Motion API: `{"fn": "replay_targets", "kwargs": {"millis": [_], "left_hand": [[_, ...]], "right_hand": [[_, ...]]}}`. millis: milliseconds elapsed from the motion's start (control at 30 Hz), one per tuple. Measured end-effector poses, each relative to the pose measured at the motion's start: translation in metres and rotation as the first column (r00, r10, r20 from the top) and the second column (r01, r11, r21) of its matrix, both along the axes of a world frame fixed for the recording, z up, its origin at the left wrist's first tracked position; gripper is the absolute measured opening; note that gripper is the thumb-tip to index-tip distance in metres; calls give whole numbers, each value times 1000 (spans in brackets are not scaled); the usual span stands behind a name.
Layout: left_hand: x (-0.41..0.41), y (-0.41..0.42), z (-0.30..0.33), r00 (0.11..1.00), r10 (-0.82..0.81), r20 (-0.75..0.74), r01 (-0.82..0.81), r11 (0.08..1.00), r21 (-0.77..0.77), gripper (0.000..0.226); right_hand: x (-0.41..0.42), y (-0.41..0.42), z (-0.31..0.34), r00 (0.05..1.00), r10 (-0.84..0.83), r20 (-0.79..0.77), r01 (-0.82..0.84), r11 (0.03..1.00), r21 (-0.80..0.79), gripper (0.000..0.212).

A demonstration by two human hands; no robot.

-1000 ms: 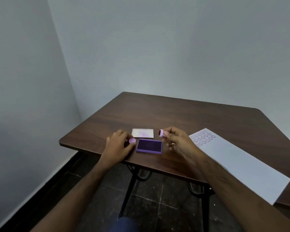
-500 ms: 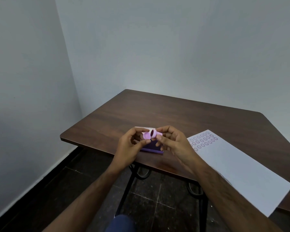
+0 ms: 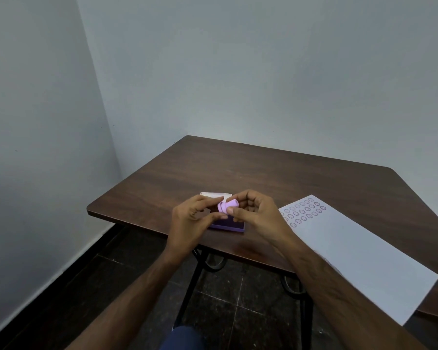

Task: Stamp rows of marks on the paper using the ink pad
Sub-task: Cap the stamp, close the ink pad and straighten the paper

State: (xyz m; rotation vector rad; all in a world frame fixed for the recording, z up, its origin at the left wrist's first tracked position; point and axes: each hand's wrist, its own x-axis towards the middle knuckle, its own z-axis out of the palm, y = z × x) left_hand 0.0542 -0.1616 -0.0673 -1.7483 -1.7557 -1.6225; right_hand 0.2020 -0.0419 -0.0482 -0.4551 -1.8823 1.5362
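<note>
Both hands meet above the purple ink pad (image 3: 234,226) near the table's front edge. My right hand (image 3: 256,213) pinches a small pink stamp (image 3: 232,205) and my left hand (image 3: 191,218) holds its pink cap (image 3: 221,207), the two pieces pressed together. Most of the ink pad is hidden under the hands. The pad's white lid (image 3: 214,195) lies just behind it. To the right lies a long white paper (image 3: 359,251) with several rows of round purple marks (image 3: 304,212) at its far end.
The brown wooden table (image 3: 276,173) stands in a corner between two pale walls. Its front edge runs just below my hands, with black metal legs (image 3: 195,269) and a dark tiled floor underneath. The paper's near corner overhangs the table edge.
My hands came together from either side of the ink pad and lifted above it. The stamp and its cap, apart before, are now joined.
</note>
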Motion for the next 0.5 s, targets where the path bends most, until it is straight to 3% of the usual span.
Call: {"fn": "replay_targets", "kwargs": {"millis": [200, 500], "left_hand": [[-2, 2, 1, 1000, -16, -21, 16, 1000, -10, 48], [-3, 8, 2, 991, -62, 122, 61, 998, 10, 58]], "right_hand": [[-1, 3, 0, 1000, -16, 2, 16, 1000, 23, 21], [-4, 3, 1, 1000, -10, 1, 10, 1000, -29, 17]]}}
